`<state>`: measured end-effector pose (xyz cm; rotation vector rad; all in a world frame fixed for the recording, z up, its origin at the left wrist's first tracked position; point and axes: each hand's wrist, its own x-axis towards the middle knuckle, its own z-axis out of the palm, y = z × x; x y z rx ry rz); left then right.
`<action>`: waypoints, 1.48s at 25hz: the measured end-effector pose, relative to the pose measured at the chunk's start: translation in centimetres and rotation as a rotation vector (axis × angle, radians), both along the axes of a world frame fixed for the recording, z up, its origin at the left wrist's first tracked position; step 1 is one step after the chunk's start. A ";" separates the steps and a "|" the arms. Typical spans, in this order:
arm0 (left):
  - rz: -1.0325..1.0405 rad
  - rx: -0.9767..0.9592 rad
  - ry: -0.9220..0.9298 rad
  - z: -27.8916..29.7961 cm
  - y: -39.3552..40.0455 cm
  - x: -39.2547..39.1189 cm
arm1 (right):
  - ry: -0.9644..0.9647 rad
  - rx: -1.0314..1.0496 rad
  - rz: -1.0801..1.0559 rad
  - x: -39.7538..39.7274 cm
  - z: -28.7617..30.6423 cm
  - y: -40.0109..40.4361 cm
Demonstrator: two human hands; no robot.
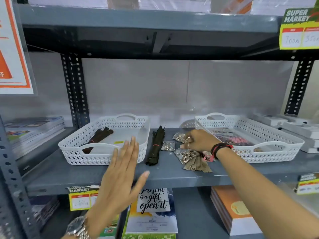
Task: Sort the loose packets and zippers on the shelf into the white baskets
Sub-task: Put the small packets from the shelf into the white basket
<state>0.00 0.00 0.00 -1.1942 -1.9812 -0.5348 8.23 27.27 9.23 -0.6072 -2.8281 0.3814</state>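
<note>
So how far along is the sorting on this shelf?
Partly done. One zipper bundle lies in the left basket, and packets sit in the right basket. The right hand is on the loose stud packets; the left hand is empty. A second zipper bundle remains loose.

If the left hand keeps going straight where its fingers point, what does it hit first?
Probably the near rim of the left white basket: the open left hand points up and away at it. Depth is unclear; it may already overlap it.
</note>
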 end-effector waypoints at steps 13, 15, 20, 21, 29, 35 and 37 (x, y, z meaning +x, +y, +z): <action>-0.007 -0.062 0.074 -4.7 0.7 -0.1 | 0.475 -0.131 -0.301 -3.4 3.3 3.6; -0.020 -0.046 0.068 -4.8 0.8 -0.2 | 0.451 -0.114 -0.371 -4.8 3.4 5.1; -0.015 -0.011 0.057 -5.1 1.0 -0.1 | 0.280 0.008 -0.365 -7.6 2.0 6.7; -0.011 -0.006 0.057 -5.0 1.1 -0.1 | 0.256 0.042 -0.355 -8.0 1.8 6.9; -0.012 0.051 0.055 -5.1 1.3 0.2 | 0.237 0.192 -0.282 -4.6 3.9 4.8; -0.015 0.043 0.042 -4.9 1.2 0.4 | -0.122 0.018 -0.259 -2.2 1.6 0.8; -0.014 0.017 0.029 -4.8 0.9 0.5 | -0.124 0.057 -0.269 -2.5 1.0 0.9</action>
